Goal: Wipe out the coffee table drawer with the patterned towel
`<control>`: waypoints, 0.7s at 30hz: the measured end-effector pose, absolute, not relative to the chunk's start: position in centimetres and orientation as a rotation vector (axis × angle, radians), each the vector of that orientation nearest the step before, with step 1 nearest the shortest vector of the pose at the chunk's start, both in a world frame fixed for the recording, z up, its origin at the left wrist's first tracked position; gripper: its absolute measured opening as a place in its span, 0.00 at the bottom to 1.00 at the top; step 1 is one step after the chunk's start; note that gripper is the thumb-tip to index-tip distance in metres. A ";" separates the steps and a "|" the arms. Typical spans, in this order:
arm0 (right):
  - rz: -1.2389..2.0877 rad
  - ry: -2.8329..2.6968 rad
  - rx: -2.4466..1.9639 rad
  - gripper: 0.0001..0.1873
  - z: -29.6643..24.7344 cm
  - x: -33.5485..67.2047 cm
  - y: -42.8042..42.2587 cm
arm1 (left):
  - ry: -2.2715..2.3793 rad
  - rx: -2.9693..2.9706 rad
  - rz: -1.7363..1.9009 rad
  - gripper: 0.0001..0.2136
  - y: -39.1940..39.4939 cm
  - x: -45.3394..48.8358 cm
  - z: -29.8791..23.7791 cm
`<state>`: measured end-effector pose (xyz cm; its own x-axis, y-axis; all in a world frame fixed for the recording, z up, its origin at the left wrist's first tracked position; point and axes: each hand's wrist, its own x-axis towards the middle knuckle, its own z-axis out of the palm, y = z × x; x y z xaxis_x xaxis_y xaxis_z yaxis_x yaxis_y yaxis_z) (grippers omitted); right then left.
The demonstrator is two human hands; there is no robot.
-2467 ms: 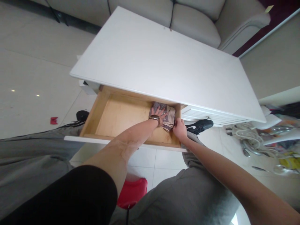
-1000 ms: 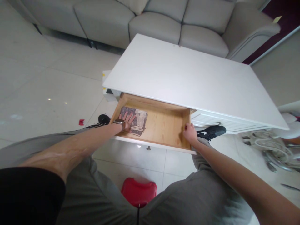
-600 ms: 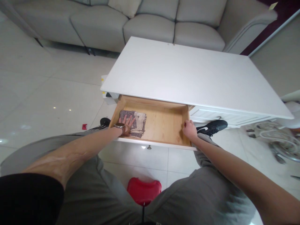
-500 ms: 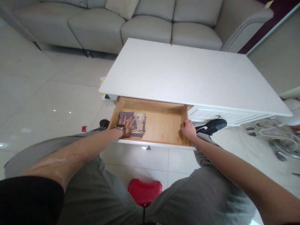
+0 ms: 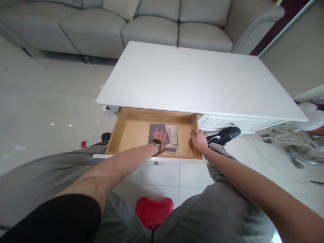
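A wooden drawer (image 5: 126,133) stands pulled out from under a white coffee table (image 5: 192,81). A folded grey and beige cloth (image 5: 170,135) lies on the drawer floor, right of its middle. My left hand (image 5: 160,137), with a watch on the wrist, lies flat on the cloth with fingers spread. My right hand (image 5: 198,139) is closed over the drawer's right side wall near the front corner.
A beige sofa (image 5: 141,23) runs behind the table. A red stool (image 5: 154,210) shows between my knees, and my black shoe (image 5: 224,134) is by the drawer's right side. Cables and clutter (image 5: 293,145) lie on the tiled floor at right.
My left hand has slid the cloth from the drawer's left end rightward to right of its middle. The right hand has stayed on the drawer's right wall.
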<state>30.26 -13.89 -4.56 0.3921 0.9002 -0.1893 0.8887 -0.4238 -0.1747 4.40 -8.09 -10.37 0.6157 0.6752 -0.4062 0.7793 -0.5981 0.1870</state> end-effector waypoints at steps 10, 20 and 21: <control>0.375 -1.657 -2.581 0.25 -4.3 30.1 -13.9 | 1.049 2.436 -0.357 0.51 -11.4 17.4 -13.3; 0.347 -1.685 -2.556 0.28 -4.4 30.1 -13.6 | 1.119 2.507 -0.224 0.63 -6.3 19.3 -13.8; 0.346 -1.690 -2.562 0.29 -4.4 30.1 -13.6 | 1.142 2.505 -0.211 0.62 -5.5 19.6 -13.5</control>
